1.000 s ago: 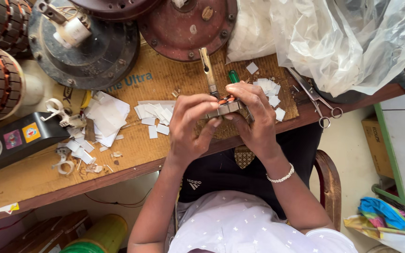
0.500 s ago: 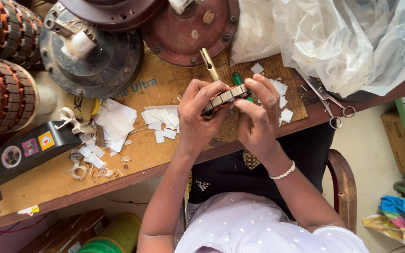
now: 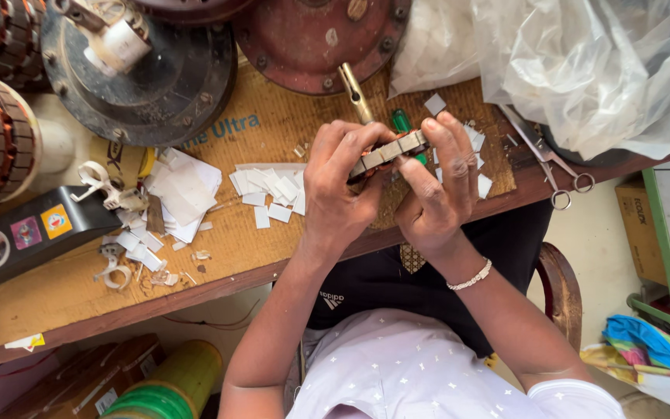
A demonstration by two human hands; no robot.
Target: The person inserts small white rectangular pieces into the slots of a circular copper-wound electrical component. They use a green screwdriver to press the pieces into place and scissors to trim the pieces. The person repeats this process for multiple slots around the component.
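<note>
a: what are the hands doing at this moment?

b: both are closing around a small slotted metal core (image 3: 388,151), a short stack of grey laminations held just above the wooden bench (image 3: 71,295). the left hand (image 3: 339,186) is gripping its left end with fingers curled over the top, and the right hand (image 3: 440,186) is pinching the right end, fingertips pressing on the upper face

a: so where is the core sitting?

b: it is not resting on anything; it is being held between the two hands, tilted, right end higher, over the brown fibre mat (image 3: 273,140) and in front of the brass-handled tool (image 3: 356,93)

a: how is this being done well, in your view?

b: i am judging here: the left hand is serving as the steady clamp while the right is working the slots, so the grip should be staying firm on the ends and clear of the slot mouths. keeping the core low and near the pile of white paper slips (image 3: 269,194) is saving reach

a: anything worth watching?

b: the slips are lying loose, some just beside the left wrist, more under the right hand, so a sweeping forearm could be scattering them. the scissors (image 3: 544,159) are lying near the right hand, at the edge of the plastic bag (image 3: 583,62). i cannot tell whether a slip is already in a slot; the fingers are hiding that
</note>
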